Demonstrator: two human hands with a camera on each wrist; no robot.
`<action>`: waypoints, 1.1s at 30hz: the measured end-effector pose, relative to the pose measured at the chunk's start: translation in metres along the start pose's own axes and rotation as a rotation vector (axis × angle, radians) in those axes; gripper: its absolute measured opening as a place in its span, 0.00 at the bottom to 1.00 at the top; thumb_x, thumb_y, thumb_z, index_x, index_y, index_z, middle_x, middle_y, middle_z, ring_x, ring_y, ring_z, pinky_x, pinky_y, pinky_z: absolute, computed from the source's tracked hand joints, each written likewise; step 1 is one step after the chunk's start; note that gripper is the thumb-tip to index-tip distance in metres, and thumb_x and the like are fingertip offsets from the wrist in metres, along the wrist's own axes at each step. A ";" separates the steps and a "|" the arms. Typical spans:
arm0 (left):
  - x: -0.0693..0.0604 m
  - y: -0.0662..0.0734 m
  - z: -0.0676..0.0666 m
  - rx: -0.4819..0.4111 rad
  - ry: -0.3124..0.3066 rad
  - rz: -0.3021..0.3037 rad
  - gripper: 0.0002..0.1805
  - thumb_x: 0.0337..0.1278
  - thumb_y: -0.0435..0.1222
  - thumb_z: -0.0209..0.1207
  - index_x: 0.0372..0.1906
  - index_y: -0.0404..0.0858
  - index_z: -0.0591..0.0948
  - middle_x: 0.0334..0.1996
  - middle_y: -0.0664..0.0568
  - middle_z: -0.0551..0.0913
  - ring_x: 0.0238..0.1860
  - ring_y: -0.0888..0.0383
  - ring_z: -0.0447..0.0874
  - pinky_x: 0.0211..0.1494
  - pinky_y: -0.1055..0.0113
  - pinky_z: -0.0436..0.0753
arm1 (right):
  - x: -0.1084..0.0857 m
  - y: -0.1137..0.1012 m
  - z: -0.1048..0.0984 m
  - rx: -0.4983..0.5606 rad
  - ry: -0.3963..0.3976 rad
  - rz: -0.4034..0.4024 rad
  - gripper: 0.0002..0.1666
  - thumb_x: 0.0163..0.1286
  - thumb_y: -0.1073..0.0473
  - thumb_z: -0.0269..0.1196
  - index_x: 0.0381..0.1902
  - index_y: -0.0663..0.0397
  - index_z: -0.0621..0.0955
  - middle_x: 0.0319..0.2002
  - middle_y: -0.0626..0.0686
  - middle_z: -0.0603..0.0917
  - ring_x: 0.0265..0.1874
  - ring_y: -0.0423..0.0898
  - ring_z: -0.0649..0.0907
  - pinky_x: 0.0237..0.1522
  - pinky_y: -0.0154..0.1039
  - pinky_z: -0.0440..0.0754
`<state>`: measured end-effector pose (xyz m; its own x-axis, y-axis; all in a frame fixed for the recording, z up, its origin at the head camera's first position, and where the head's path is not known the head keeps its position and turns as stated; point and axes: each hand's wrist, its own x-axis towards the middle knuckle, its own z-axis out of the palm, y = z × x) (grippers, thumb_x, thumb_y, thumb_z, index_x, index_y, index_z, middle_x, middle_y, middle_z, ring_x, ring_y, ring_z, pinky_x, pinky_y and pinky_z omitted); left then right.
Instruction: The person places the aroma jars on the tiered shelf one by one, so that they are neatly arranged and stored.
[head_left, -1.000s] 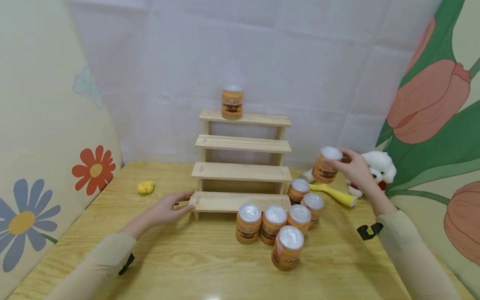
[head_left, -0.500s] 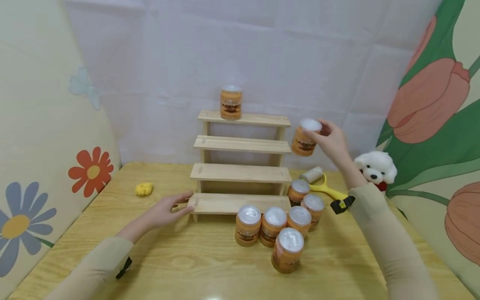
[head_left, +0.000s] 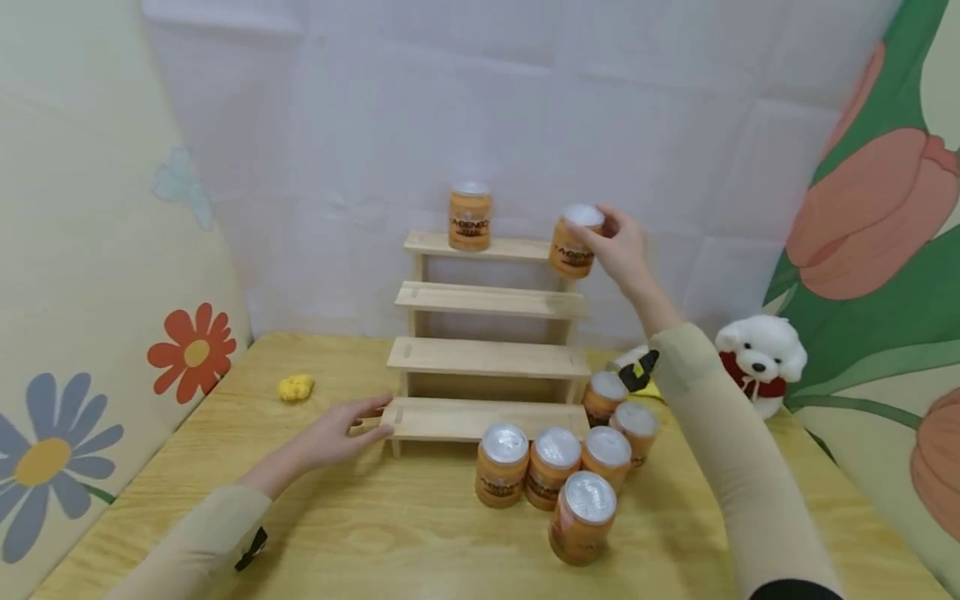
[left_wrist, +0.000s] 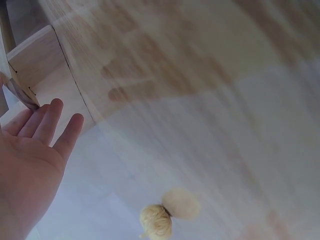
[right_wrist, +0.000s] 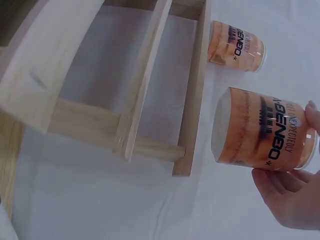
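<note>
In the head view my right hand (head_left: 624, 254) grips an orange can (head_left: 567, 247) near its silver lid, upright at the right end of the top shelf. The right wrist view shows a gap between this can's base (right_wrist: 220, 127) and the wooden shelf edge (right_wrist: 192, 100). Another orange can (head_left: 470, 218) stands on the same shelf, left of the middle. My left hand (head_left: 333, 435) touches the left end of the bottom step of the four-tier wooden rack (head_left: 487, 357). Its fingers (left_wrist: 50, 117) look mostly straight there.
Several orange cans (head_left: 555, 471) stand on the table (head_left: 360, 533) at the rack's front right. A white plush dog (head_left: 761, 358) sits far right. A yellow object, partly hidden, lies behind my right sleeve. At left is a small yellow lump (head_left: 296, 387). A white cloth (head_left: 360, 125) hangs behind.
My right hand has carried its can up and leftward, from beside the plush dog to the top shelf's right end. The left hand has stayed at the bottom step.
</note>
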<state>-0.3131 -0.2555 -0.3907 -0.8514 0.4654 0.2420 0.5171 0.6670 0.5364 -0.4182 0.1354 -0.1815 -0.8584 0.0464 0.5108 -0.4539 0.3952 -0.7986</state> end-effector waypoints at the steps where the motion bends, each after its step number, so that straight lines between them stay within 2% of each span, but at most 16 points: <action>1: -0.001 0.000 -0.001 0.001 0.001 -0.002 0.32 0.65 0.45 0.54 0.66 0.28 0.65 0.63 0.35 0.70 0.58 0.39 0.74 0.58 0.44 0.76 | 0.003 -0.001 0.005 0.013 0.004 0.001 0.32 0.59 0.53 0.68 0.59 0.61 0.74 0.52 0.61 0.80 0.44 0.42 0.78 0.43 0.28 0.78; 4: -0.003 -0.001 -0.002 0.003 0.006 -0.009 0.32 0.65 0.46 0.54 0.66 0.28 0.65 0.63 0.35 0.70 0.58 0.40 0.74 0.57 0.44 0.76 | 0.011 -0.005 0.018 0.017 0.008 -0.003 0.33 0.58 0.52 0.69 0.59 0.60 0.75 0.52 0.60 0.80 0.46 0.44 0.79 0.47 0.32 0.79; 8: 0.000 -0.001 0.001 0.002 -0.002 0.000 0.32 0.65 0.46 0.53 0.66 0.28 0.66 0.63 0.36 0.70 0.59 0.40 0.74 0.58 0.45 0.77 | 0.019 -0.006 0.028 -0.033 0.016 -0.014 0.34 0.59 0.51 0.68 0.60 0.60 0.74 0.53 0.60 0.80 0.49 0.49 0.79 0.50 0.39 0.80; 12: 0.002 0.001 0.004 -0.010 -0.009 0.009 0.33 0.65 0.46 0.53 0.66 0.28 0.65 0.63 0.36 0.70 0.59 0.40 0.74 0.59 0.45 0.76 | 0.024 -0.001 0.035 -0.021 0.022 -0.001 0.37 0.59 0.51 0.68 0.62 0.62 0.72 0.55 0.62 0.79 0.51 0.51 0.78 0.53 0.39 0.79; 16: 0.002 0.002 0.006 -0.018 -0.017 0.010 0.33 0.65 0.47 0.53 0.66 0.28 0.65 0.63 0.36 0.70 0.59 0.40 0.74 0.58 0.45 0.76 | 0.027 0.006 0.040 -0.002 0.032 0.046 0.42 0.61 0.50 0.67 0.68 0.61 0.65 0.62 0.62 0.73 0.59 0.51 0.74 0.61 0.39 0.75; 20: 0.000 0.002 0.005 -0.014 -0.023 0.007 0.33 0.65 0.47 0.53 0.66 0.28 0.65 0.63 0.36 0.70 0.59 0.40 0.74 0.58 0.46 0.77 | 0.028 0.009 0.045 -0.001 0.057 0.069 0.41 0.61 0.49 0.66 0.66 0.62 0.65 0.64 0.63 0.70 0.63 0.52 0.71 0.66 0.38 0.69; 23: -0.001 0.003 0.005 -0.018 -0.020 0.005 0.33 0.65 0.47 0.53 0.66 0.28 0.65 0.63 0.36 0.70 0.59 0.40 0.74 0.58 0.45 0.77 | 0.030 0.010 0.049 0.020 0.072 0.062 0.38 0.62 0.48 0.65 0.62 0.63 0.66 0.63 0.63 0.71 0.63 0.52 0.71 0.66 0.37 0.70; 26: -0.001 0.004 0.004 -0.021 -0.017 0.003 0.33 0.66 0.47 0.53 0.66 0.29 0.65 0.63 0.36 0.69 0.59 0.40 0.74 0.58 0.45 0.76 | 0.032 0.011 0.053 0.026 0.078 0.045 0.38 0.63 0.47 0.64 0.63 0.63 0.66 0.61 0.63 0.72 0.60 0.53 0.73 0.63 0.39 0.72; 33: 0.000 0.005 0.002 -0.019 -0.020 0.005 0.33 0.66 0.47 0.53 0.66 0.28 0.65 0.64 0.36 0.69 0.59 0.40 0.73 0.59 0.45 0.76 | 0.035 0.012 0.057 -0.049 0.053 0.033 0.36 0.68 0.46 0.58 0.67 0.59 0.63 0.58 0.63 0.73 0.57 0.54 0.75 0.61 0.42 0.74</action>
<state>-0.3102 -0.2510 -0.3897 -0.8470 0.4802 0.2282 0.5190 0.6536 0.5508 -0.4674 0.0897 -0.1917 -0.8583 0.1083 0.5015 -0.4119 0.4371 -0.7995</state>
